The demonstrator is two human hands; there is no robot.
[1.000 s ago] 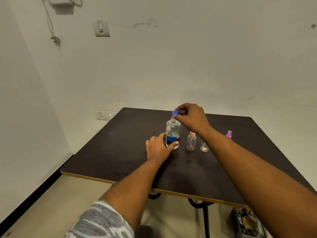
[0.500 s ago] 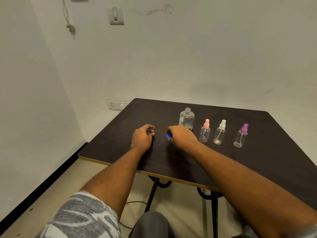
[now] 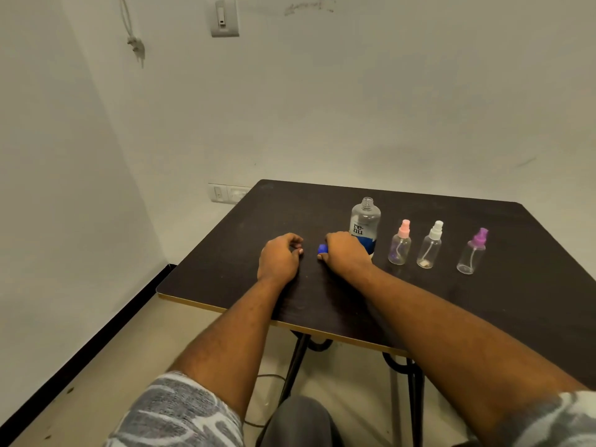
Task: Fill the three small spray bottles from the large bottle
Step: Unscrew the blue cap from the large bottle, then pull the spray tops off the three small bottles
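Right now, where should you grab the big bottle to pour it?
Probably around the big bottle's wide labelled middle, coming from its left side: it stands upright and uncapped, the pink-capped spray bottle crowds its right, and the right hand holds the blue cap.

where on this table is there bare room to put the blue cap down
Bare: the table's left half behind the left hand, and the near strip in front of the spray bottles. Crowded: the row from the large bottle to the purple-topped bottle. The right hand holds the blue cap.

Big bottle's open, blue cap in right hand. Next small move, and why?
Probably let go of the blue cap on the table: the right hand holds it low there, the large bottle is uncapped, and all three sprayers remain capped.
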